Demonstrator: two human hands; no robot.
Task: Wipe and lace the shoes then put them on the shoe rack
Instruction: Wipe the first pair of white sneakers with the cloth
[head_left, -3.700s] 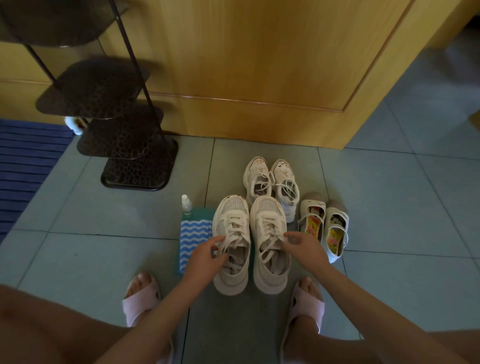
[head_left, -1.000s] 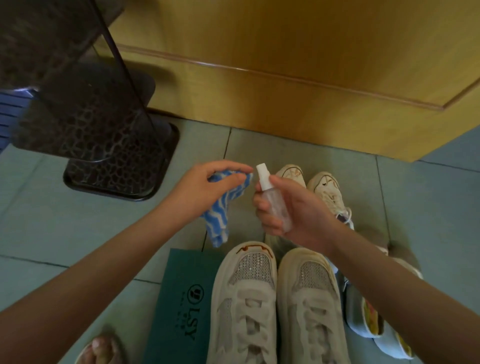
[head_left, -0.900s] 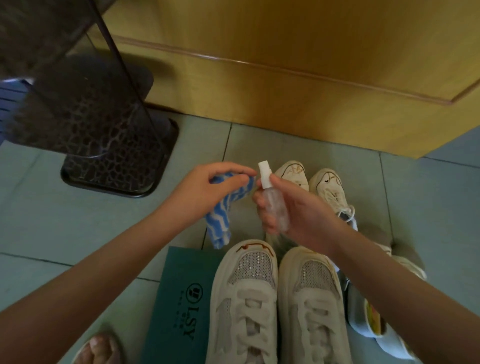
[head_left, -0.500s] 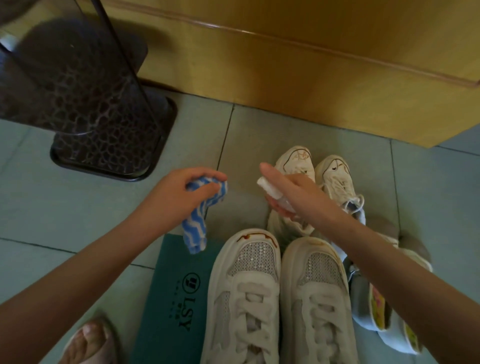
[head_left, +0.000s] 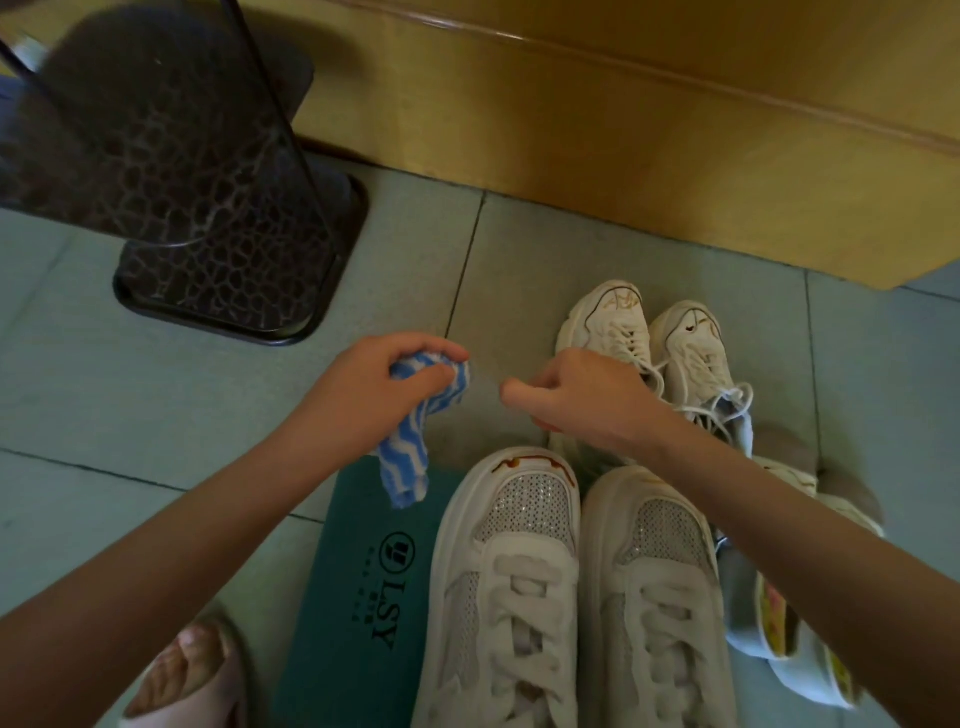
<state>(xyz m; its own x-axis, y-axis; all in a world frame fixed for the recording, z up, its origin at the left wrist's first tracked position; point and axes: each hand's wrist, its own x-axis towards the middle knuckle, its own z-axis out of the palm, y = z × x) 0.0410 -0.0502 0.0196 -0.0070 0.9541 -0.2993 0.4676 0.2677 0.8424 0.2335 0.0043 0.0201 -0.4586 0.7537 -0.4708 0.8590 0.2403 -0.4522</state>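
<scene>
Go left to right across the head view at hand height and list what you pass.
In order: black crackle-patterned shoe rack base → left hand → blue-and-white striped cloth it grips → right hand → white lace-up sneaker, the rightmost of the back pair.

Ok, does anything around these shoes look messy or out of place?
Yes. The far sneakers have loose laces trailing off the right-hand shoe, and the near left sneaker shows a brownish stain along its toe rim.
</scene>
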